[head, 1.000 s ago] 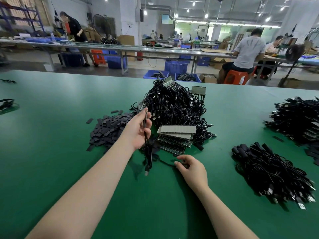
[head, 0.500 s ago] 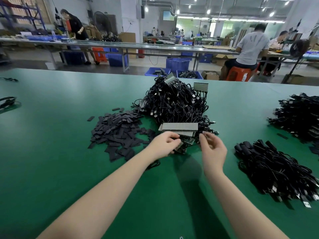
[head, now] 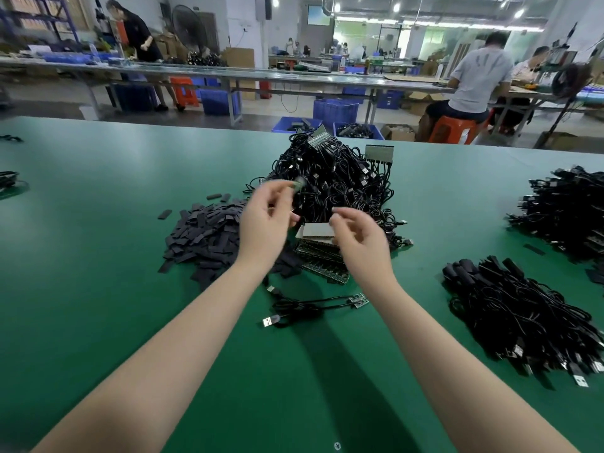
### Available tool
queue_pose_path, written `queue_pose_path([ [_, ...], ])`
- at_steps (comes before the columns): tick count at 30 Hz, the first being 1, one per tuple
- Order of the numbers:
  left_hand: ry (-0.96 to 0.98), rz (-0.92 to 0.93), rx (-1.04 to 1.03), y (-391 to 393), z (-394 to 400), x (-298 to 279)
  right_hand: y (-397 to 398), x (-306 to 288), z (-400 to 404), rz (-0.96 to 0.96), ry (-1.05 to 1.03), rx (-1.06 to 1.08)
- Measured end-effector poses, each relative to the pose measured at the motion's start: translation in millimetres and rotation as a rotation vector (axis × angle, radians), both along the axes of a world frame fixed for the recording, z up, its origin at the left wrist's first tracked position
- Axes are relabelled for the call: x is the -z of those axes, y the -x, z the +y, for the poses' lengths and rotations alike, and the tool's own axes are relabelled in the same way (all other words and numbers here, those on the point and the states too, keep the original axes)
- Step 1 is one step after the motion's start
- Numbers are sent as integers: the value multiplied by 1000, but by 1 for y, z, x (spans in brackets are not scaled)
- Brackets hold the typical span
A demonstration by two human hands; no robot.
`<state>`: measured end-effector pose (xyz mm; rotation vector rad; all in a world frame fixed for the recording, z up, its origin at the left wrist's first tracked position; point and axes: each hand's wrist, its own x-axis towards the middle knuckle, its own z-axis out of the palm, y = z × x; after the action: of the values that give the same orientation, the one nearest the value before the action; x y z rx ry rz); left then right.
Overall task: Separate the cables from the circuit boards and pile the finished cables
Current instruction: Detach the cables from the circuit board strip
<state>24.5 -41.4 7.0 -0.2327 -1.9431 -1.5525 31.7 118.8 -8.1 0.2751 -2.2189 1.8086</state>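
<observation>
My left hand (head: 264, 220) is raised in front of the central heap of black cables and circuit boards (head: 333, 181). Its fingertips pinch a small greenish board piece (head: 299, 184), which is blurred. To its right my right hand (head: 356, 237) hovers with curled fingers over a stack of green circuit boards (head: 323, 259). Motion blur hides whether it holds anything. Between my forearms a loose black cable (head: 304, 308) lies on the table, with small board pieces (head: 359, 300) at one end and a USB plug (head: 269, 321) at the other. The pile of finished cables (head: 523, 315) lies to the right.
A heap of flat black pieces (head: 209, 237) lies left of my hands on the green table (head: 98, 256). Another heap of cables (head: 568, 210) sits far right. Two small cable bundles (head: 9, 179) lie at the left edge. People work at benches behind.
Both hands have lifted off the board stack and moved apart, the left now carrying a small piece. The cable my left hand held a second ago lies on the table.
</observation>
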Motion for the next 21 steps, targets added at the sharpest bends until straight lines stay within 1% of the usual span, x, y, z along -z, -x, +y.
queue_pose_path([
  [1, -54, 28, -89, 1, -6, 0, 2, 12, -4, -33, -124, -18],
  [2, -52, 62, -162, 2, -12, 1, 5, 24, -9, -65, -270, -49],
  [3, -3, 89, -205, 2, -17, 4, 8, 35, -15, -83, -434, -90],
  [4, 64, 95, -216, 2, -20, 8, 11, 44, -22, -81, -601, -142],
  [6, 152, 35, -206, 4, -24, 19, 18, 57, -36, -29, -891, -276],
  [8, 138, -48, -185, 6, -27, 31, 25, 64, -46, 14, -1135, -380],
  [10, 125, -99, -166, 7, -29, 40, 31, 65, -56, 42, -1356, -402],
  [12, 139, -117, -147, 8, -32, 45, 36, 61, -65, 96, -1468, -367],
  [16, 195, -139, -111, 10, -35, 48, 39, 52, -71, 101, -1487, -321],
  [18, 202, -147, -126, 11, -36, 46, 38, 52, -69, 94, -1529, -308],
  [21, 225, -150, -143, 13, -37, 46, 36, 54, -66, 132, -1601, -311],
])
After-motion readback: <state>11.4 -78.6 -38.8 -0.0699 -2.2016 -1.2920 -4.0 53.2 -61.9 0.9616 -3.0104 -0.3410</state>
